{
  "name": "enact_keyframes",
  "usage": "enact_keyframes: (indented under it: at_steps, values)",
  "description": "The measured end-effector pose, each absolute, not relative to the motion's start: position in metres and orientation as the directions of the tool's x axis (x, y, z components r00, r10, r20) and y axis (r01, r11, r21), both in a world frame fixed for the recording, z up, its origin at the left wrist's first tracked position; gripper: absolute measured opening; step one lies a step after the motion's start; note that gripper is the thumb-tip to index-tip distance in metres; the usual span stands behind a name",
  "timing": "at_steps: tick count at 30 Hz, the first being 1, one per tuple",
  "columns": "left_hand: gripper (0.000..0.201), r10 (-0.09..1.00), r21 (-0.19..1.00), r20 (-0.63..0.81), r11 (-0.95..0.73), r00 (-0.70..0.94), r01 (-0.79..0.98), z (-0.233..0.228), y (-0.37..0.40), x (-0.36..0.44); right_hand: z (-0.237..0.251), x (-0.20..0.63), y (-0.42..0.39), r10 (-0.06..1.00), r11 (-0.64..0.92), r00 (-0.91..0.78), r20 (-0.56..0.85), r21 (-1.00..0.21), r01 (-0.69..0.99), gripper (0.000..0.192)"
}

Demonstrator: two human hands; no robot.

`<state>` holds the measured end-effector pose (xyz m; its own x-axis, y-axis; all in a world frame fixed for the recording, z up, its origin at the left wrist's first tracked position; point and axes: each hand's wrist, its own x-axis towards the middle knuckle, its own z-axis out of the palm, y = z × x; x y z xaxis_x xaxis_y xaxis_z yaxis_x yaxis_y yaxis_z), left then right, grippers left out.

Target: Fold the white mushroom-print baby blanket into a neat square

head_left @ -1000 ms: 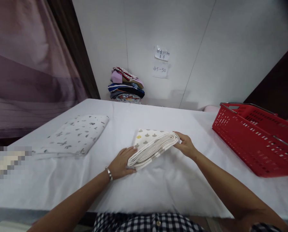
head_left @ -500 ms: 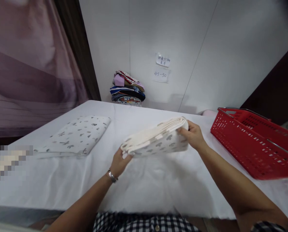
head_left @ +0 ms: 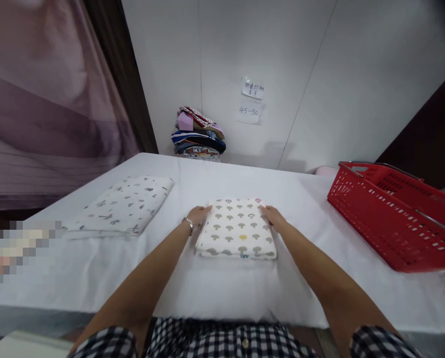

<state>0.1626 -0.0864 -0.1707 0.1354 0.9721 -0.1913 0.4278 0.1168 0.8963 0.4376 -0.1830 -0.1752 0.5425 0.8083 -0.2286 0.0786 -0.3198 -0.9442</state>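
Cloth (head_left: 237,228) is laid flat on the table (head_left: 237,288), folded to a thick square, in front of the shirt (head_left: 215,343) and set back from the near edge; grey-brown mushrooms are printed on white, with a few picked out in yellow, red, green and blue; its left edge is touched by the left hand (head_left: 199,215) near the far corner, its right edge by the right hand (head_left: 273,218) at the matching spot; the hands are set apart by the cloth's width; whether the edges are pinched or only pressed cannot be told, as the fingers are partly hidden; a silver bracelet (head_left: 188,226) is worn on the left wrist.

Table is covered in white fabric; a second cloth (head_left: 125,204), white with small grey motifs, is spread folded to the left, well apart from the hands; a red basket (head_left: 387,219) with perforated sides and metal handles is placed at the right; a stack (head_left: 199,134) of folded textiles is seen at the far edge, by the wall (head_left: 163,64); two signs (head_left: 249,111) are fixed there, the lower marked 45-50; a purple curtain (head_left: 39,99) is hung at far left.
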Motion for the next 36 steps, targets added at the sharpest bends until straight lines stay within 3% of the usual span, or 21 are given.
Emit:
enact_keyframes:
  at_steps: [5,9,11,13,16,19,23,30,36]
  values:
    - [0.063,0.971,0.833,-0.102,-0.034,0.215,0.552,-0.197,-0.103,0.162,-0.213,0.435,-0.197,0.831,-0.290,0.548,-0.094,-0.914,0.284,0.064]
    - [0.054,0.985,0.758,-0.039,-0.079,0.166,0.648,-0.203,-0.123,0.149,-0.218,0.435,-0.216,0.868,-0.209,0.475,0.147,-0.759,0.617,0.055]
    - [0.046,0.987,0.749,-0.036,-0.076,0.156,0.659,-0.203,-0.133,0.141,-0.214,0.426,-0.230,0.897,-0.063,0.325,0.299,-0.642,0.764,0.043]
    - [0.038,0.987,0.752,-0.043,-0.070,0.155,0.655,-0.202,-0.144,0.134,-0.206,0.409,-0.248,0.926,0.125,0.097,0.365,-0.539,0.833,0.033]
    - [0.032,0.987,0.780,-0.071,-0.037,0.146,0.625,-0.200,-0.160,0.127,-0.193,0.376,-0.270,0.910,0.378,-0.245,0.334,-0.429,0.821,0.033]
    - [0.033,0.988,0.821,-0.087,-0.003,0.131,0.570,-0.198,-0.171,0.123,-0.188,0.351,-0.278,0.868,0.482,-0.399,0.297,-0.304,0.822,0.036]
    - [0.035,0.987,0.806,-0.050,-0.051,0.154,0.590,-0.199,-0.182,0.121,-0.193,0.337,-0.273,0.879,0.442,-0.372,0.298,-0.218,0.870,0.034]
    - [0.027,0.988,0.775,0.077,-0.144,0.135,0.615,-0.211,-0.189,0.124,-0.210,0.333,-0.272,0.863,0.432,-0.350,0.366,-0.175,0.885,0.028]
    - [0.020,0.975,0.654,0.179,-0.216,0.128,0.725,-0.219,-0.191,0.129,-0.220,0.330,-0.275,0.852,0.420,-0.314,0.419,-0.188,0.888,0.028]
